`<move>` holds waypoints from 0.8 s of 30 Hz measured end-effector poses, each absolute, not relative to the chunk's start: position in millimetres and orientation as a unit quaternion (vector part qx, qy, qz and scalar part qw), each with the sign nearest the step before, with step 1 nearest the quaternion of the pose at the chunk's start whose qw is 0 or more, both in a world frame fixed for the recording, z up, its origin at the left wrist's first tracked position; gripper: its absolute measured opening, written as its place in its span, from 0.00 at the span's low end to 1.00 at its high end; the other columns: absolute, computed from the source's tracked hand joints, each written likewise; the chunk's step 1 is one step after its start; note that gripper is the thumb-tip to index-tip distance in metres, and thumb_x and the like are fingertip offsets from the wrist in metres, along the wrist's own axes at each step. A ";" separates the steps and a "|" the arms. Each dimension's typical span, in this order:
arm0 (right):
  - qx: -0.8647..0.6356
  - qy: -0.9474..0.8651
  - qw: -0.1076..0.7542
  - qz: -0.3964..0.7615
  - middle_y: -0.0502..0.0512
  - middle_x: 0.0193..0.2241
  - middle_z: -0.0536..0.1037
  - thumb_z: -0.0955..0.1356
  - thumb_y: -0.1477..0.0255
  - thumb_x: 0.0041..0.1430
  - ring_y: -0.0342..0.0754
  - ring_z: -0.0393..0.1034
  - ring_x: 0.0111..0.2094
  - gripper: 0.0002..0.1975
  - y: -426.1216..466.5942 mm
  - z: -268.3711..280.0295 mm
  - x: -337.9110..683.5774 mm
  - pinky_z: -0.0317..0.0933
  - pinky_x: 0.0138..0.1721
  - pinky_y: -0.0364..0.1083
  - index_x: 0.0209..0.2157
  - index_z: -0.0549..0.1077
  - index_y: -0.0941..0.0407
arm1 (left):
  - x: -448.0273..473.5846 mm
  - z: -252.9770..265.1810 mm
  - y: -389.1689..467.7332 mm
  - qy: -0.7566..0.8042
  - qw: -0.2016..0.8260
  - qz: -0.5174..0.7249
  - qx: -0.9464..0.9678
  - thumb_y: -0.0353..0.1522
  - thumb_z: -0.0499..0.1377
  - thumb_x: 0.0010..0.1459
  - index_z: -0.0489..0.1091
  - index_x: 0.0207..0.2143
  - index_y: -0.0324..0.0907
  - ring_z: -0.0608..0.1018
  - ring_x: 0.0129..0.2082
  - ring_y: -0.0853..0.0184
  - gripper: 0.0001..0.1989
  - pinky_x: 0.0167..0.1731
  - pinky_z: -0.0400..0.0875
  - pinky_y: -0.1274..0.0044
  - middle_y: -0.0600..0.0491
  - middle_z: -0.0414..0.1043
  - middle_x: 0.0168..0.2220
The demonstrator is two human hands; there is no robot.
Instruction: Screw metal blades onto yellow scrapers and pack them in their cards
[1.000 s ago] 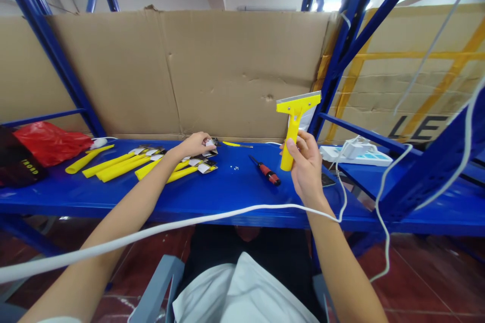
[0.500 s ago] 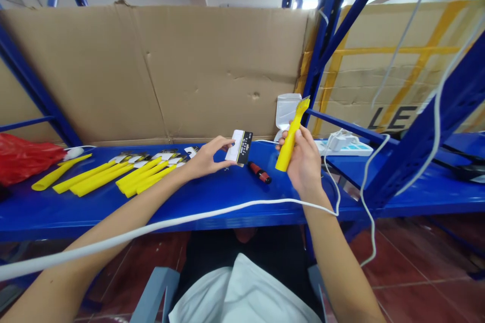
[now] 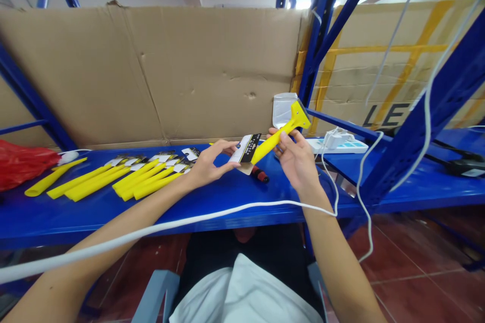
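My left hand (image 3: 214,161) pinches a folded black-and-white card (image 3: 246,148) between thumb and fingers. In my right hand (image 3: 297,164) is a yellow scraper (image 3: 271,143), held by its handle, its wide blade head pointing up and to the right. The handle's lower end meets the card, which hides it; I cannot tell whether it lies inside the fold or behind it. Under the card, a red-and-black tool handle (image 3: 261,175) lies on the blue shelf (image 3: 212,201), partly covered.
Several yellow scrapers with cards (image 3: 146,179) lie in a row at left, beside one yellow scraper (image 3: 49,180) and a red plastic bag (image 3: 26,164). A white cable (image 3: 227,208) crosses in front. At right are a power strip (image 3: 354,145) and a blue post (image 3: 428,91).
My right hand has turned the scraper from nearly upright to a slant, bringing its handle end left to the card. The card has tilted in my left hand.
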State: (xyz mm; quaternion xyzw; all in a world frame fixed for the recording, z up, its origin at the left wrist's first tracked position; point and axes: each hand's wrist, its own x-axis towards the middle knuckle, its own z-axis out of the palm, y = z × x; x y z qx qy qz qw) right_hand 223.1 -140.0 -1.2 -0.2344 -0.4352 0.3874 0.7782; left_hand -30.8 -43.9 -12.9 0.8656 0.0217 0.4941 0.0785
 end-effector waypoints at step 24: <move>-0.220 -0.423 0.830 0.290 0.54 0.44 0.91 0.88 0.64 0.48 0.60 0.89 0.50 0.27 -142.2 0.8 207.7 0.85 0.52 0.59 0.45 0.79 0.50 | -23.4 -15.8 -55.5 0.057 0.213 0.556 0.801 0.36 0.67 0.75 0.84 0.54 0.45 0.85 0.59 0.58 0.10 0.60 0.81 0.65 0.42 0.84 0.59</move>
